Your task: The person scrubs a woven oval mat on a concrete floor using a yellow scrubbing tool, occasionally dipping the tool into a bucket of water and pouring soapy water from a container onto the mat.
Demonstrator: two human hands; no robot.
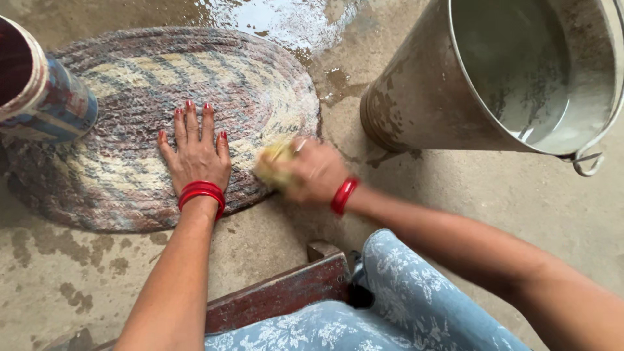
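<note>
An oval braided rug [130, 84] in faded pink, grey and cream lies wet on the concrete floor. My left hand [195, 149] is pressed flat on it, fingers spread, red bangles at the wrist. My right hand [312, 170], blurred with motion, grips a yellowish scrubbing pad [273, 166] at the rug's near right edge. It also wears a red bangle.
A large metal bucket [416, 97] with water in it stands at the right, its handle hanging at the rim. A patterned cylindrical container [45, 97] rests on the rug's left end. A puddle [286, 19] spreads at the top. A low wooden stool [279, 296] sits under me.
</note>
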